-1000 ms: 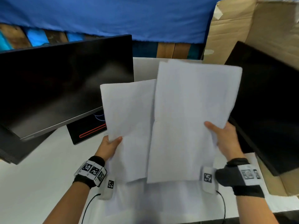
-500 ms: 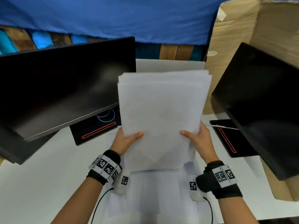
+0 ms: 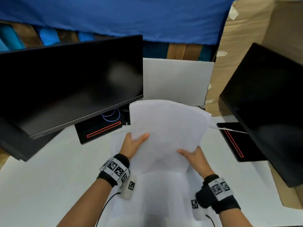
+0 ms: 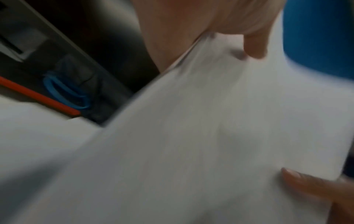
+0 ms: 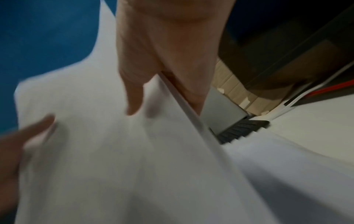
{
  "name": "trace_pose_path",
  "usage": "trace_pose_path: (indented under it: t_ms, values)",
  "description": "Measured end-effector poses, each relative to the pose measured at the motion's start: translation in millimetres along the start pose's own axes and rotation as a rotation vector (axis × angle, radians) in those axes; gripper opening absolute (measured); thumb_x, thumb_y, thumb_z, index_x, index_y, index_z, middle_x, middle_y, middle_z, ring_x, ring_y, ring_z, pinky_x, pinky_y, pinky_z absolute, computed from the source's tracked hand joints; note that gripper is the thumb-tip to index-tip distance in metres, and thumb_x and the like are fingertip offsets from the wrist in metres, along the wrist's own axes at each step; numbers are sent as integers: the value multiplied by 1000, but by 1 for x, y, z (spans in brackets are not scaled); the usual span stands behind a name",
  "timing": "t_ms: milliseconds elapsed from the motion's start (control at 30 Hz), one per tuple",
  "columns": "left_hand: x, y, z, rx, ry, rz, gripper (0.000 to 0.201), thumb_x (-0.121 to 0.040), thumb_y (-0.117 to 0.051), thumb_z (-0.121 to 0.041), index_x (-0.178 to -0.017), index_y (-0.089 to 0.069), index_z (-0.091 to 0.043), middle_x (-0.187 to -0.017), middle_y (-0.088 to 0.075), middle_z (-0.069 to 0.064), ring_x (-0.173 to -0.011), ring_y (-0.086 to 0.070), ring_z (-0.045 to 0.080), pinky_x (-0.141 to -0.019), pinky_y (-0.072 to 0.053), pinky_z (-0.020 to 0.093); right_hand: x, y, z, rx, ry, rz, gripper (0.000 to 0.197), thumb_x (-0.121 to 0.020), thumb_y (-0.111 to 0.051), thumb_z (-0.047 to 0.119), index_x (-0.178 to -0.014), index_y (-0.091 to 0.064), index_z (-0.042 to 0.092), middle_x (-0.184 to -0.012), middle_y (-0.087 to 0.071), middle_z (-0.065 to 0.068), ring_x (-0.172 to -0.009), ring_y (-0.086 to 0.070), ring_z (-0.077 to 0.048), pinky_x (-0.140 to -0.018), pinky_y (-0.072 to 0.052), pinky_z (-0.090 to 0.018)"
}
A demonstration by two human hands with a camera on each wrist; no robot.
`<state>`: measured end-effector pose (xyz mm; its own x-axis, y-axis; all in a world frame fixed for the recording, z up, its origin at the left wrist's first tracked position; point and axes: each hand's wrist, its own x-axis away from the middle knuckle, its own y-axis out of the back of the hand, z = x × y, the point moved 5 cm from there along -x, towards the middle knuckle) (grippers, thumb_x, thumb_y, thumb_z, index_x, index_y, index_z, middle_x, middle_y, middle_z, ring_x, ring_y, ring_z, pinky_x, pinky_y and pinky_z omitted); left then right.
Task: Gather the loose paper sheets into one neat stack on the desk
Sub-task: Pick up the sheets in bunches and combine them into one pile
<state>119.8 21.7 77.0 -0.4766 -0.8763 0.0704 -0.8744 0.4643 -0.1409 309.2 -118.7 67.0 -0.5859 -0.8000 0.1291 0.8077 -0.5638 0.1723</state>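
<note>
1. I see the bundle of white paper sheets (image 3: 165, 128) held tilted above the white desk (image 3: 41, 177), over more white sheets (image 3: 164, 190) lying flat.
2. My left hand (image 3: 132, 145) pinches its left edge, thumb on top.
3. My right hand (image 3: 195, 158) pinches the right edge likewise.
4. Two black monitors (image 3: 70, 82) flank it.

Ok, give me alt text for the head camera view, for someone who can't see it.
Both hands hold a bundle of white paper sheets above a white desk, the left hand gripping its left edge and the right hand its lower right. Dark monitors stand left and right, and more paper lies underneath.
</note>
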Motion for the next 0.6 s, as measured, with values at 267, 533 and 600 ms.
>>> trace_pose_path:
  t_ms: [267,533,600]
  values:
    - [22,104,102,-616,559,-493,74,-79,-62,-16,-139,-20,-5,-144,-28,24,-130,-29,41,-108,-31,47,5,28,-44,28,-53,-222,35,-82,-63,10,-114,-57,-4,-106,-62,-11,-100,-58,-24,-96,-42,-34]
    - [11,90,107,-365,376,-313,19,-79,-61,-5,-97,-62,-3,-102,-66,15,-100,-61,37,-90,-49,39,2,24,-50,46,-84,-267,34,-83,-62,11,-113,-58,-5,-115,-63,-22,-108,-58,-33,-96,-42,-35]
    - [14,81,109,-325,390,-220,18,-80,-62,-8,-98,-62,-4,-103,-65,16,-100,-62,35,-91,-50,40,2,24,-49,39,-82,-273,35,-84,-61,9,-115,-56,-6,-117,-62,-23,-110,-57,-34,-95,-41,-33]
